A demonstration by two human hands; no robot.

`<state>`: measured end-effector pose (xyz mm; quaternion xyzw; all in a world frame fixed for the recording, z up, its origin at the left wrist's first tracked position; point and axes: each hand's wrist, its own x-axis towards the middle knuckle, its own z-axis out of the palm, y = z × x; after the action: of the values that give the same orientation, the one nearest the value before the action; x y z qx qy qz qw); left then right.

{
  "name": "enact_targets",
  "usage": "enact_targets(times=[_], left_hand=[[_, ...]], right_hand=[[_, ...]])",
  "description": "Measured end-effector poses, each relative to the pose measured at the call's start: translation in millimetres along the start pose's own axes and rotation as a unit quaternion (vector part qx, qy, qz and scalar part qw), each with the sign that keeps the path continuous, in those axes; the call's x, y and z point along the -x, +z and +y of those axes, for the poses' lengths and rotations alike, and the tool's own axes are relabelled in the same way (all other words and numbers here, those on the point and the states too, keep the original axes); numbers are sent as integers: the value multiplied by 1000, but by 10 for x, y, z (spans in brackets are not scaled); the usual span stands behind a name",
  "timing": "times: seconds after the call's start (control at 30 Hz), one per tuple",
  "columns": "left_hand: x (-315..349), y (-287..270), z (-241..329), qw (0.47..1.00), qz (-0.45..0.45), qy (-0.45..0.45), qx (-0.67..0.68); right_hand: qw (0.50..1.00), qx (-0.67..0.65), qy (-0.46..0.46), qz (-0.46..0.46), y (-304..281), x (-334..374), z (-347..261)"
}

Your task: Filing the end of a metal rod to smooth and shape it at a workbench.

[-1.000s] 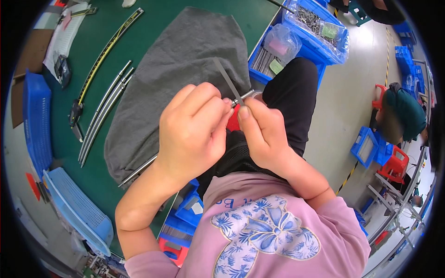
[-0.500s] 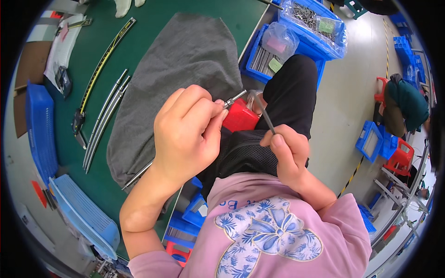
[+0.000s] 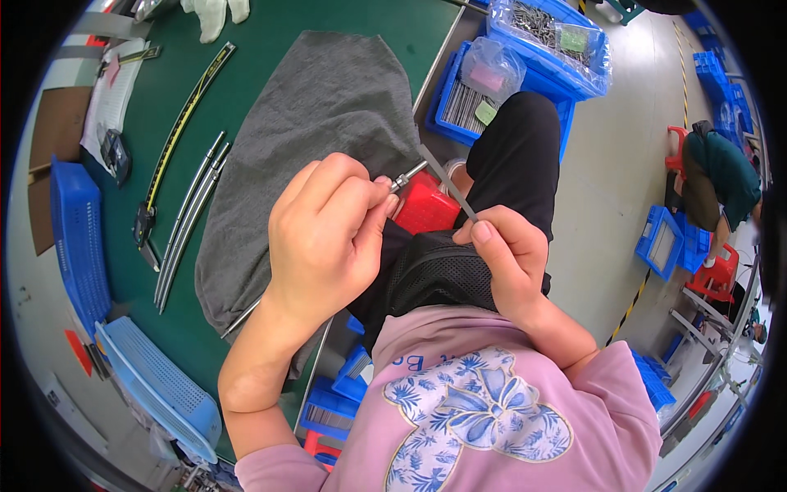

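The left hand (image 3: 328,234) has a tight little grip: thumb and finger pinch a shiny metal rod (image 3: 411,175) close to its end. That end pokes out to the right and far side. The right hand (image 3: 510,254) pinches a thin, flat grey strip (image 3: 449,184) at its near end. The strip's far tip is right by the rod's end; I cannot tell if they touch. Both things are up in the air, near the right edge of the green worktop (image 3: 270,25), over a red stool (image 3: 428,207).

To do this well, I think the left hand should keep the rod very still. The right hand should keep the strip straight and move it softly, well away from the left fingers. A hard push could bend the strip or make it slip.

On the left lie a grey cloth (image 3: 303,115) and more thin rods (image 3: 187,225).
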<state>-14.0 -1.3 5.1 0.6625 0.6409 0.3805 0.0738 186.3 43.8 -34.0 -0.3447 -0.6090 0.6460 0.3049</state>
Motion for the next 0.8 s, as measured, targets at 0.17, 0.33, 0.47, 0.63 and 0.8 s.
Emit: enact_targets(times=[0.17, 0.33, 0.47, 0.63, 0.8], left_hand=[[9, 5, 0, 1000, 2, 1, -5], [16, 2, 1, 1000, -1, 1, -7], [17, 14, -4, 1000, 4, 7, -6], [30, 18, 3, 1000, 3, -5, -6], [36, 25, 9, 1000, 3, -2, -12]], right_hand=[[999, -32, 13, -33, 20, 20, 49], [1000, 10, -9, -17, 41, 29, -41], [999, 0, 21, -28, 31, 51, -56], [999, 9, 24, -29, 25, 57, -43], [999, 29, 4, -29, 34, 64, -51]])
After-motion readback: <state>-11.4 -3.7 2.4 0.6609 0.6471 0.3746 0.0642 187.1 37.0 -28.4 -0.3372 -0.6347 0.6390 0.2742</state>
